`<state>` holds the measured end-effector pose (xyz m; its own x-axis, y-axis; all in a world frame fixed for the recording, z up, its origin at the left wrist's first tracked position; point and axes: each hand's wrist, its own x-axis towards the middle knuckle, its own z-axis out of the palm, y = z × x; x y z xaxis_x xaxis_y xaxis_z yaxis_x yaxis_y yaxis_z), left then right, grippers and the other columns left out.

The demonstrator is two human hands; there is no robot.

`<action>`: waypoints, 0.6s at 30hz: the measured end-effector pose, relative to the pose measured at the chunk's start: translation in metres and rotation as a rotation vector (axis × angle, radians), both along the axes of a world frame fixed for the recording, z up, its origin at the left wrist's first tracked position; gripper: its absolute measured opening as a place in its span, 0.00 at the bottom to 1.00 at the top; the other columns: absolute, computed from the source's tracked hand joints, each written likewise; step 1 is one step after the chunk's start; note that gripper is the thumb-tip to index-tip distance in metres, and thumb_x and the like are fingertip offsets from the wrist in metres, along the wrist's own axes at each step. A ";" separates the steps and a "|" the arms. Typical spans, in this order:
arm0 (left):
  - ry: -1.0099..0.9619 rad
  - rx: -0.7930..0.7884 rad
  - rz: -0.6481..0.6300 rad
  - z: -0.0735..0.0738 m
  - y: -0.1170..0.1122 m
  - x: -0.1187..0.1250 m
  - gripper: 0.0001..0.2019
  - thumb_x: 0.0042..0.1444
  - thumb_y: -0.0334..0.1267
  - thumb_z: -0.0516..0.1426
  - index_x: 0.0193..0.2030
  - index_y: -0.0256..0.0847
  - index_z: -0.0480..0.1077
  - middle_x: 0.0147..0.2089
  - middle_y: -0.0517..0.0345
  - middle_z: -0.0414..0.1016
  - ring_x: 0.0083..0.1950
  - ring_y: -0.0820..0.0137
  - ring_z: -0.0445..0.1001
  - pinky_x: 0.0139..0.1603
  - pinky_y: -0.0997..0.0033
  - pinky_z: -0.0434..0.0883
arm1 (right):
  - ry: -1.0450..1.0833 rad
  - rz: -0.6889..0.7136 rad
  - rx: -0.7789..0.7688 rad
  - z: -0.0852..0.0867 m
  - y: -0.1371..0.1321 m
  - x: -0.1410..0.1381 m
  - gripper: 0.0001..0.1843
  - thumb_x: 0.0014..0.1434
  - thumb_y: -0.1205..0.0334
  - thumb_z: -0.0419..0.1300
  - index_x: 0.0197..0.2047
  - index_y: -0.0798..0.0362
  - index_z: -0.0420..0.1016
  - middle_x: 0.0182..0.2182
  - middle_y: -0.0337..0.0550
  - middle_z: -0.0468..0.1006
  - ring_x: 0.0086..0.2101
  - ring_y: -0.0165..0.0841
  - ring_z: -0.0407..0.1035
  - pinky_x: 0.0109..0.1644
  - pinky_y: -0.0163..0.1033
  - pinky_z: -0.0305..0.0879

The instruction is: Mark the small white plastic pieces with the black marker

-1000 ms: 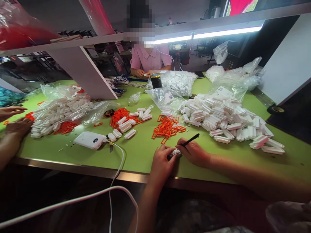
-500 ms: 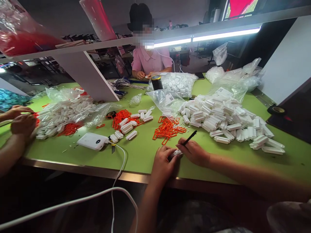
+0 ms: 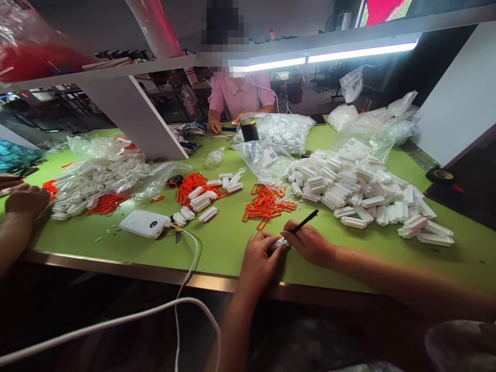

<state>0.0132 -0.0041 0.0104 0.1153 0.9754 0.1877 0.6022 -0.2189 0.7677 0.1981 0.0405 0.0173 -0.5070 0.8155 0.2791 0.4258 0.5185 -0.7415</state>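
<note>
Near the table's front edge, my left hand [image 3: 260, 259] is closed around a white plastic connector housing [image 3: 279, 243], its perforated face turned up. My right hand [image 3: 311, 244] grips a slim black pen-like tool [image 3: 305, 221], slanting up to the right. The tool's lower end is at the housing, and fingers hide its tip. Just beyond my hands lies a heap of orange plastic frames [image 3: 267, 205] with small white bits beside it. To the right spreads a large pile of white housings [image 3: 349, 186].
A white power bank [image 3: 143, 223] with a cable [image 3: 192, 243] sits left of my hands. Farther left, a co-worker's hands [image 3: 29, 199] are by another white pile [image 3: 96, 178]. Across the table sits a person in pink [image 3: 242, 95]. A black can [image 3: 249, 129] stands near plastic bags [image 3: 289, 132].
The black tool's upper end has tipped slightly to the right. My left hand still holds the housing. The co-worker's hands at the left have shifted, and the view has moved a little.
</note>
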 end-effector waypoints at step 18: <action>0.012 -0.016 0.000 0.001 0.001 0.002 0.06 0.61 0.35 0.63 0.43 0.45 0.82 0.40 0.55 0.77 0.48 0.60 0.74 0.53 0.59 0.70 | -0.167 0.082 0.213 -0.007 0.002 -0.003 0.19 0.77 0.53 0.46 0.35 0.50 0.67 0.27 0.43 0.75 0.28 0.35 0.66 0.35 0.39 0.58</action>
